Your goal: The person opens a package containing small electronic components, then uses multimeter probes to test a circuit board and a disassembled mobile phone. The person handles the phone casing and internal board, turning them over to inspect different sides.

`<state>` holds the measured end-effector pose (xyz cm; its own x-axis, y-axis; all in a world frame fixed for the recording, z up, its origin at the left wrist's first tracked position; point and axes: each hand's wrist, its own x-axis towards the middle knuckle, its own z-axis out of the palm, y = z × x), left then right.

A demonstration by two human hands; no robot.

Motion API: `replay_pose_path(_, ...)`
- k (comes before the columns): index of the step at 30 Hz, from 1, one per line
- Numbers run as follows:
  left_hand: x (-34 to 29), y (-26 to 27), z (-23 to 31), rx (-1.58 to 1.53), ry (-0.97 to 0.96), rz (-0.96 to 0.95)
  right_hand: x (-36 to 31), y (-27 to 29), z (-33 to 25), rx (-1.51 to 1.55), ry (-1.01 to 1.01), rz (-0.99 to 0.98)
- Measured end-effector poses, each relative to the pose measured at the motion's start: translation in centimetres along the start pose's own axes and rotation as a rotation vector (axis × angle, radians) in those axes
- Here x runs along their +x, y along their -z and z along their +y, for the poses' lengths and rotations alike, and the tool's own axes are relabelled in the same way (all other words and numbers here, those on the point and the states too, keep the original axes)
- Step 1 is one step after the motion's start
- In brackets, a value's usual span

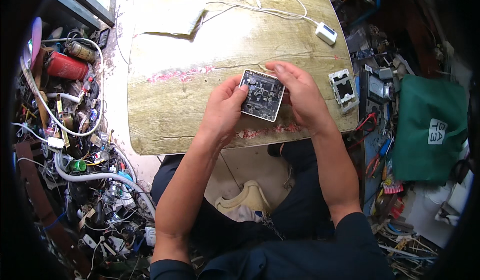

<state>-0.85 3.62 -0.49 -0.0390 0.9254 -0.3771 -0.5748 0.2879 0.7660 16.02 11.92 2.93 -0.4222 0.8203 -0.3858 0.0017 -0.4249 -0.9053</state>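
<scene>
Over the near part of the wooden table, a square white-framed panel (262,96) with a dark circuit board facing up is held between my hands. My left hand (226,104) grips its left side, the thumb lying over the board's edge and the fingers hidden beneath. At the upper right corner, my right hand (299,91) closes around the panel's edge, with the thumb and index finger near the rim. To the right of that hand, a white square mounting frame (343,90) with a dark middle lies on the table.
The table (175,105) has worn reddish patches. A white plug-in box (326,33) with a cable and a pale packet (175,22) lie farther back. Heaped cables and parts (107,200) fill the left. A green bag (430,130), pliers (372,165) and more parts crowd the right.
</scene>
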Motion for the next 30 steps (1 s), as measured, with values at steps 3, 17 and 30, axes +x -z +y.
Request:
replay_pose_path(3, 0.0, -0.1, 0.3, -0.051, 0.006, 0.028, -0.3, 0.8, -0.7, -0.032, -0.088, -0.066)
replay_pose_path(17, -1.0, -0.5, 1.0, 1.113, -0.473, 0.128, -1.1, -0.6, -0.4, -0.247, 0.265, -0.132)
replay_pose_path(30, -1.3, 0.0, 2.3, -0.779, -0.046, -0.429, -0.7, -1.2, -1.1, -0.001, 0.331, 0.097)
